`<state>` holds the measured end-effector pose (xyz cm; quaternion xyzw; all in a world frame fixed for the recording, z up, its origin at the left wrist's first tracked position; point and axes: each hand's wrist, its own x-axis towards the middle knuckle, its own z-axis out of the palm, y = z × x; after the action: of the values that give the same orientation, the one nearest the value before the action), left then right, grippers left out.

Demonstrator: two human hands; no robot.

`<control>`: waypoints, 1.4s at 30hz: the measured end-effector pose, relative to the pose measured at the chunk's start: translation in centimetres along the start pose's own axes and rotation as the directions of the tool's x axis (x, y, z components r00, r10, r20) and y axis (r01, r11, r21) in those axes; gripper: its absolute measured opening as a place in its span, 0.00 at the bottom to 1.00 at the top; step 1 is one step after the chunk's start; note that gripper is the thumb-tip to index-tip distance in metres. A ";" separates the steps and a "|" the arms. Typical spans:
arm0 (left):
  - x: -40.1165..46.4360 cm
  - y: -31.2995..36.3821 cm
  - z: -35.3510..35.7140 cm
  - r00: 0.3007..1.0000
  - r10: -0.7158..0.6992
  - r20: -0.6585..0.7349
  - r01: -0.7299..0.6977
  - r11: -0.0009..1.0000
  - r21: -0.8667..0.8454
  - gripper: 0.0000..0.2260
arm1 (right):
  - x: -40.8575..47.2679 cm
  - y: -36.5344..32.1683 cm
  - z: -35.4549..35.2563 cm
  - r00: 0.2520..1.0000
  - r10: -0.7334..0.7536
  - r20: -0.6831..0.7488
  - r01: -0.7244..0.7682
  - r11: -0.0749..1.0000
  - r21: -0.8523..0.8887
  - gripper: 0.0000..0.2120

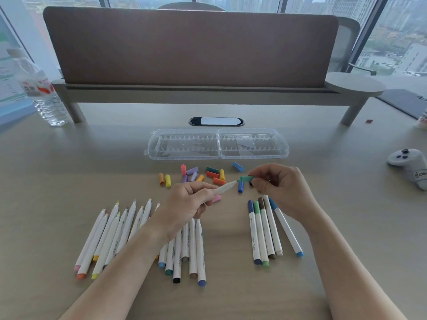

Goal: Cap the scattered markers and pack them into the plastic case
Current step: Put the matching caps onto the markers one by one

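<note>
My left hand (184, 209) grips a white marker (225, 188) with its tip pointing right. My right hand (282, 190) pinches a teal cap (245, 179) right at that tip. Several uncapped white markers (115, 236) lie in a fan at the lower left, partly hidden under my left forearm. Several capped markers (268, 229) lie side by side below my right hand. Loose coloured caps (208, 175) are scattered between my hands and the clear plastic case (218, 144), which lies open and holds no markers.
A water bottle (44, 93) stands at the far left. A desk divider on a raised shelf (191, 91) runs across the back. A grey game controller (409, 165) lies at the right edge. A cable port (216, 121) sits just behind the case.
</note>
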<state>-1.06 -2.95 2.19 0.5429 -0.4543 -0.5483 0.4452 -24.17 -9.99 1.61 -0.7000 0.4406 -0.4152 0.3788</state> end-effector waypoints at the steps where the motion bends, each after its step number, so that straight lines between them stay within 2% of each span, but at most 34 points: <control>1: 0.0 0.0 0.0 1.000 0.005 -0.001 -0.005 1.000 0.003 0.07 | 0.0 0.0 0.0 1.000 -0.001 -0.003 0.001 1.000 -0.006 0.16; 10: -0.1 -0.4 -0.4 0.996 0.088 0.032 -0.092 0.984 0.153 0.06 | -0.3 -0.7 0.1 0.999 -0.017 0.051 0.017 1.000 0.000 0.14; 17: 0.0 -1.0 -0.1 0.980 0.181 0.086 -0.199 0.920 0.337 0.06 | -0.5 -1.0 0.5 0.995 -0.029 0.095 0.024 0.998 0.053 0.14; 20: -0.2 -0.9 0.2 0.972 0.201 0.122 -0.230 0.917 0.325 0.06 | -0.5 -0.8 0.5 0.997 -0.027 0.069 0.019 0.993 0.113 0.17; 26: -0.4 -0.3 1.1 0.953 0.279 0.114 -0.301 0.893 0.333 0.05 | -0.3 -0.7 1.1 0.999 -0.044 0.008 0.043 0.996 0.084 0.20; 30: -0.2 0.1 1.5 0.977 0.143 0.160 -0.191 0.921 0.341 0.06 | 0.5 -1.5 0.6 0.999 -0.025 0.037 0.020 0.993 0.115 0.15; 34: -0.2 -0.3 1.2 0.990 -0.026 0.137 -0.033 0.909 0.415 0.06 | 0.5 -1.2 0.4 0.996 0.049 0.076 -0.051 0.998 0.023 0.07; 36: -0.1 -0.5 1.1 0.991 -0.078 0.106 0.027 0.912 0.410 0.06 | 0.2 -0.7 0.0 0.995 0.092 0.036 -0.091 0.996 -0.028 0.05; 39: -0.3 -0.2 1.8 0.984 -0.137 0.112 0.076 0.898 0.434 0.05 | 0.0 -0.4 -0.7 0.989 0.145 -0.036 -0.144 0.989 0.035 0.03; 42: -0.6 0.0 3.4 0.977 -0.172 0.128 0.092 0.876 0.473 0.13 | -0.1 -0.5 -0.9 0.982 0.163 -0.098 -0.154 0.984 0.086 0.01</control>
<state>-4.42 -2.36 2.34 0.6156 -0.5695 -0.4962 0.2244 -24.89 -9.85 2.37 -0.6245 0.4977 -0.4369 0.4141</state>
